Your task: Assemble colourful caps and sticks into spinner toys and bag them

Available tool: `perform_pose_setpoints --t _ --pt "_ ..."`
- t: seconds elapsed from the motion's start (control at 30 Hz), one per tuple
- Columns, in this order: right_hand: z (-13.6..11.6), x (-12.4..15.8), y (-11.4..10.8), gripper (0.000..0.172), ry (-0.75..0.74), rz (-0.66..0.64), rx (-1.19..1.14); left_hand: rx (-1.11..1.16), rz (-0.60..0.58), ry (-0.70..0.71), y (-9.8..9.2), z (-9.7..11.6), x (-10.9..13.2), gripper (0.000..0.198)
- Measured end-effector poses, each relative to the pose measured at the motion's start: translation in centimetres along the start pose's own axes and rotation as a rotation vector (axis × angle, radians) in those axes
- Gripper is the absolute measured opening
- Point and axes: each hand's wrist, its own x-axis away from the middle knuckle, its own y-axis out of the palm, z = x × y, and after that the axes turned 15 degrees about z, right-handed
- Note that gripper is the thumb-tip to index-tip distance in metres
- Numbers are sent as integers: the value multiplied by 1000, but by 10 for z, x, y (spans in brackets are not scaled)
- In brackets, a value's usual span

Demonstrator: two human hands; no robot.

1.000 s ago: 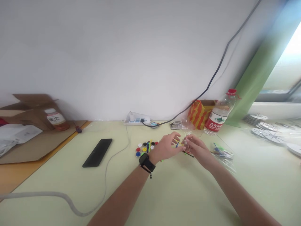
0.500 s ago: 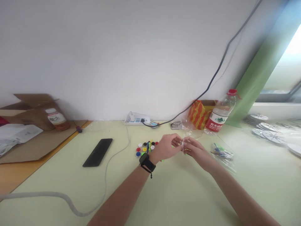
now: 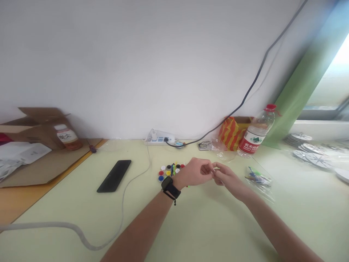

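My left hand (image 3: pixel 195 171), with a black watch (image 3: pixel 170 187) on its wrist, is closed in a pinch. Its fingertips meet those of my right hand (image 3: pixel 227 179), also pinched closed. Between them is a thin white stick (image 3: pixel 223 183), mostly hidden by the fingers; a short length shows below my right hand. Beside my left wrist lie several small round caps, including a red cap (image 3: pixel 161 173) and a blue cap (image 3: pixel 160 178), with thin coloured sticks (image 3: pixel 172 169) among them. My left hand partly covers this group.
A black phone (image 3: pixel 114 176) and a white cable (image 3: pixel 122 203) lie left. A power strip (image 3: pixel 159 138) sits by the wall. At right stand a large water bottle (image 3: pixel 253 134), a clear bag of small parts (image 3: pixel 259 178) and stacked white discs (image 3: pixel 298 137). A cardboard box (image 3: pixel 43 125) is far left.
The white stick stood upright between my fingertips; now it is tilted and mostly covered. My right fingers have curled closer around it, and the two hands' fingertips are pressed together.
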Motion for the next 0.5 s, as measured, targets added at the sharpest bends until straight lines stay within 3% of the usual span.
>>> perform_pose_setpoints --t 0.1,0.27,0.5 --pt "3 -2 -2 19 -43 52 173 -94 -42 -1 0 0 1 6" --pt "18 -18 -20 36 -257 180 483 -221 -153 -12 1 -3 2 13" --pt "22 -23 -30 40 -295 180 628 -239 -394 -90 8 -13 4 12"
